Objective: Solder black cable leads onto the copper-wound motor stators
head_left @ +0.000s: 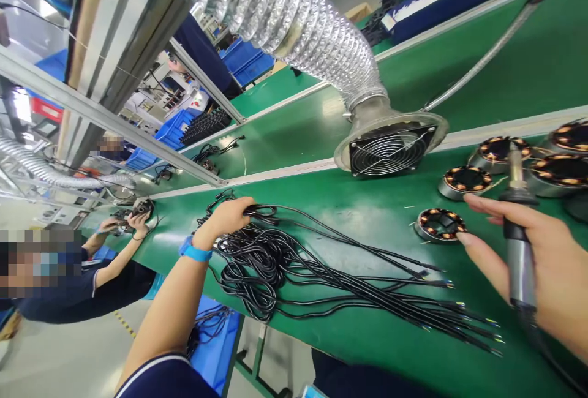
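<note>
My left hand [232,217], with a blue band at the wrist, is closed on black cables [266,209] at the top of a coiled bundle [257,263]. The stripped ends of these cables fan out to the right, showing small coloured wires. In my right hand [546,245] is a soldering iron [521,263], its tip pointing away from me. My thumb and forefinger stretch leftward; the thumb tip meets the edge of a ring-shaped motor stator [441,225] with copper windings. Just beyond lies another stator [465,180], close to the forefinger. Several more stators [558,171] sit behind the iron.
A fume extractor [388,147] on a silver flexible duct [316,30] hangs over the green bench [367,202]. A blue bin [215,343] with cables stands below the bench edge. At left, a co-worker [82,291] handles parts. A metal frame [184,171] rises beyond the cables.
</note>
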Demonstrator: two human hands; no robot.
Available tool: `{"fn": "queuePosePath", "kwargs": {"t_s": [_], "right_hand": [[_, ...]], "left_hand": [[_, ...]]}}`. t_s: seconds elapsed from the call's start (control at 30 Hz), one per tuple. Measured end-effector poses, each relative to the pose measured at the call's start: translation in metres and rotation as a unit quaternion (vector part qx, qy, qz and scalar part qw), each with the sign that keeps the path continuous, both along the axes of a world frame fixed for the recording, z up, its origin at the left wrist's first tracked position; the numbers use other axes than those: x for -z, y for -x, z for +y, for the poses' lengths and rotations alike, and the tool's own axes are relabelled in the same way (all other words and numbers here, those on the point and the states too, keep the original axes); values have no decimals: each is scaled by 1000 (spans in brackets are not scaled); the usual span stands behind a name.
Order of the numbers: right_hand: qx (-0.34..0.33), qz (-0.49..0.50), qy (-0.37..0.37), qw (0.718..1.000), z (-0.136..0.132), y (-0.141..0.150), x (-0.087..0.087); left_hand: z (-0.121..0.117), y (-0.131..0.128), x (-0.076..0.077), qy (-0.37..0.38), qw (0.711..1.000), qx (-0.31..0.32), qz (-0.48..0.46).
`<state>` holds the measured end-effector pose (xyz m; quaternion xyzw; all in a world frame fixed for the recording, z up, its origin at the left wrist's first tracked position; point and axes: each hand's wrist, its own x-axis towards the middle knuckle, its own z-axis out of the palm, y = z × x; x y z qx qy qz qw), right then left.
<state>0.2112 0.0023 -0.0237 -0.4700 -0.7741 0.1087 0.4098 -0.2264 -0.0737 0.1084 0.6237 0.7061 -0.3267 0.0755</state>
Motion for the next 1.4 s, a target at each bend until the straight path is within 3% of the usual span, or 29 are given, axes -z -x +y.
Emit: {"fn": "queuePosePath", "kwargs": {"t_s": [0.1,0.2,0.3,0.4,0.47,0.53,0.6,0.7,0.8,0.87,1.07,1.3,1.4], "right_hand": [[-10,4,-5,1000,-1,0,-5],[-24,0,-4,1000,-3,1,-8],[-41,-2,-5,999,-4,2,-8],[-51,2,-30,998,-3,3,-4],[-63,-4,-51,997,-1,4,-3],[-69,-9,-66,995,0,4,-2],[-67,-10,-77,995,0,4,-2],[-75,43,-68,994,-4,8,-4],[-98,168,19,981,-11,17,-5],[-106,243,79,961,-15,24,-7],[-115,327,123,930,-20,35,-12],[-117,309,137,934,-18,32,-12],[-131,309,139,932,-17,31,-13]], "left_hand": [[7,-1,-11,-58,998,-15,7],[23,-33,-8,-89,996,8,-19],[38,-97,12,-42,984,104,-136],[49,-164,43,15,948,219,-231],[55,-194,62,37,926,278,-254],[61,-209,73,37,911,301,-280],[66,-211,76,27,896,277,-345],[72,-202,71,9,846,154,-511],[73,-194,67,3,777,-7,-630],[71,-191,69,10,751,-67,-657],[69,-196,76,-1,741,-72,-668],[67,-201,84,-34,758,-61,-648],[67,-202,83,-45,748,-24,-661]]}}
